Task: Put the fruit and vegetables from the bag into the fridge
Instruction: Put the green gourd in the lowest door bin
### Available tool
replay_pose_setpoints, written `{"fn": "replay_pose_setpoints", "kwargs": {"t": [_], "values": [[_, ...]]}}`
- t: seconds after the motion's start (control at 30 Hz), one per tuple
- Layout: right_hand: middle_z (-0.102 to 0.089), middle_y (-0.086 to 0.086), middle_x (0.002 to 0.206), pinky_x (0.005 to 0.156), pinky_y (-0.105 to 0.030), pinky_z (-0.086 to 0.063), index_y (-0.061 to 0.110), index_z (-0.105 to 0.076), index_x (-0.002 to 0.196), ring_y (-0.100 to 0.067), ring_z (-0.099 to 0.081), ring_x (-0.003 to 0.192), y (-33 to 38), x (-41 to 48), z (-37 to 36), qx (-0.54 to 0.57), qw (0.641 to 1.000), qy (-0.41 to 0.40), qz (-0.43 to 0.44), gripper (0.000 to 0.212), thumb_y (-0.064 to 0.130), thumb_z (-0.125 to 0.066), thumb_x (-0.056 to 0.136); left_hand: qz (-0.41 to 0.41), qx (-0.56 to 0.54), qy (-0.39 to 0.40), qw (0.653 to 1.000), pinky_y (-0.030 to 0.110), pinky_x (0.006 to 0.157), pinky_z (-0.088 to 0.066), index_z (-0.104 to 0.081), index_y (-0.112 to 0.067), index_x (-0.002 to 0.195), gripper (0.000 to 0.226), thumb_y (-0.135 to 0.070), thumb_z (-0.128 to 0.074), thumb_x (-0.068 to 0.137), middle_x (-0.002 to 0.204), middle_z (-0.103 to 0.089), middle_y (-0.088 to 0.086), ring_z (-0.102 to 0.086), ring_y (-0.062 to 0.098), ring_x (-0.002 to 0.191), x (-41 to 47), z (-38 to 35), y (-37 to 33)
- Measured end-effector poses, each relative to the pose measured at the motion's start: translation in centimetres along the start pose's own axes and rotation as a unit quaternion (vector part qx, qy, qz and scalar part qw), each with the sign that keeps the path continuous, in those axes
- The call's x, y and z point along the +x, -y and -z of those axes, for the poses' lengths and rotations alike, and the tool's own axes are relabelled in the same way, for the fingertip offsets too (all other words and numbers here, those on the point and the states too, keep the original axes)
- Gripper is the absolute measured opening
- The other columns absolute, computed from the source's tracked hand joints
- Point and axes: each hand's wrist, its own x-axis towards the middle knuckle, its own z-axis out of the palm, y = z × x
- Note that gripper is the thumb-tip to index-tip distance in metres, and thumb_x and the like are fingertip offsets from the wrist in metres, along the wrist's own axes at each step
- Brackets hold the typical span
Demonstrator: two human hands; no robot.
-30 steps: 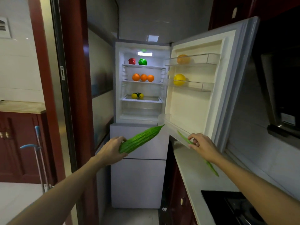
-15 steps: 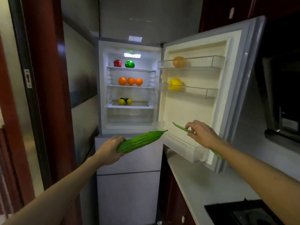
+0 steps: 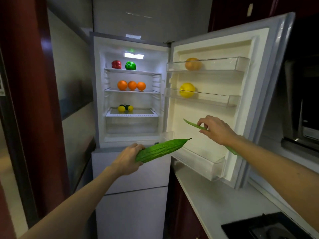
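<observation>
On my feed the left hand point(image 3: 127, 161) grips the thick end of a bitter gourd point(image 3: 162, 149), fingers curled round it. It holds the gourd nearly level in front of the fridge point(image 3: 131, 169), the pointed tip aimed right and a little up toward the open fridge door point(image 3: 259, 83). The right hand point(image 3: 215, 130) pinches a long green bean point(image 3: 191, 124) between thumb and fingertips; the bean slants down from the upper left, passes behind the hand and shows again below the wrist. That hand hangs in front of the door's inner panel, above the bottom door bin point(image 3: 207, 163), and I cannot tell whether the bean touches the panel. Both vegetables are outside the fridge, in the air. Inside the lit compartment I see a red pepper point(image 3: 116, 64) and a green pepper point(image 3: 130, 65) side by side on the top shelf. Three oranges point(image 3: 132, 85) sit in a row on the shelf below, and two lemons point(image 3: 121, 109) with something dark between them lie on the cover over the clear drawer point(image 3: 132, 125). On the door, an orange fruit point(image 3: 193, 63) sits in the top bin and a yellow fruit point(image 3: 187, 90) in the middle bin. To the right a pale countertop point(image 3: 215, 195) runs under the door, with a black hob point(image 3: 267, 226) at the lower right corner
</observation>
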Motion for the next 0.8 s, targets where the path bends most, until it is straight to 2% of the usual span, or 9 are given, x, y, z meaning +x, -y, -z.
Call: {"fn": "replay_pose_setpoints", "kwargs": {"t": [0.13, 0.33, 0.47, 0.6, 0.8], "values": [[-0.050, 0.004, 0.092, 0.069, -0.034, -0.048, 0.023, -0.060, 0.111, -0.016, -0.049, 0.083, 1.2, 2.4, -0.4, -0.002, 1.000, -0.005, 0.005, 0.020, 0.027, -0.062, 0.092, -0.002, -0.001, -0.009, 1.000, 0.036, 0.090, -0.047, -0.047, -0.018, 0.130, 0.058, -0.023, -0.074, 0.078, 0.121, -0.052, 0.003, -0.054, 0.023, 0.107, 0.9, -0.9, 0.8], [-0.049, 0.003, 0.095, 0.068, -0.033, -0.044, 0.021, -0.059, 0.114, -0.015, -0.046, 0.085, 2.9, 6.2, -2.0, 0.001, 0.999, -0.011, 0.046, 0.022, 0.027, -0.060, 0.093, -0.025, -0.011, -0.018, 0.999, 0.033, 0.090, -0.046, -0.049, -0.016, 0.128, 0.057, -0.021, -0.074, 0.077, 0.118, -0.054, 0.003, -0.054, 0.022, 0.106, 3.6, -2.0, 2.1], [-0.048, 0.003, 0.097, 0.067, -0.030, -0.039, 0.021, -0.058, 0.116, -0.016, -0.046, 0.087, 2.3, 8.6, -3.7, -0.005, 0.999, -0.007, 0.052, 0.023, 0.026, -0.059, 0.094, -0.037, 0.015, -0.015, 0.999, 0.038, 0.090, -0.047, -0.048, -0.019, 0.128, 0.057, -0.025, -0.074, 0.077, 0.119, -0.054, 0.000, -0.053, 0.022, 0.107, 6.4, -2.7, 3.2], [-0.054, -0.003, 0.106, 0.068, -0.033, -0.043, 0.020, -0.058, 0.119, -0.022, -0.053, 0.096, 1.4, 10.7, -4.8, -0.031, 0.998, 0.000, 0.059, 0.025, 0.025, -0.058, 0.095, -0.055, 0.033, -0.009, 0.998, 0.037, 0.090, -0.047, -0.049, -0.020, 0.127, 0.055, -0.026, -0.073, 0.077, 0.119, -0.056, -0.001, -0.054, 0.021, 0.107, 9.3, -3.6, 4.0], [-0.054, -0.003, 0.107, 0.071, -0.036, -0.047, 0.021, -0.057, 0.118, -0.022, -0.055, 0.097, -0.6, 13.9, -7.3, -0.043, 0.998, 0.019, 0.049, 0.023, 0.025, -0.057, 0.095, -0.103, 0.005, 0.001, 0.995, 0.036, 0.085, -0.048, -0.053, -0.018, 0.121, 0.048, -0.023, -0.072, 0.077, 0.113, -0.058, 0.001, -0.056, 0.021, 0.101, 14.7, -4.5, 4.6]]}}
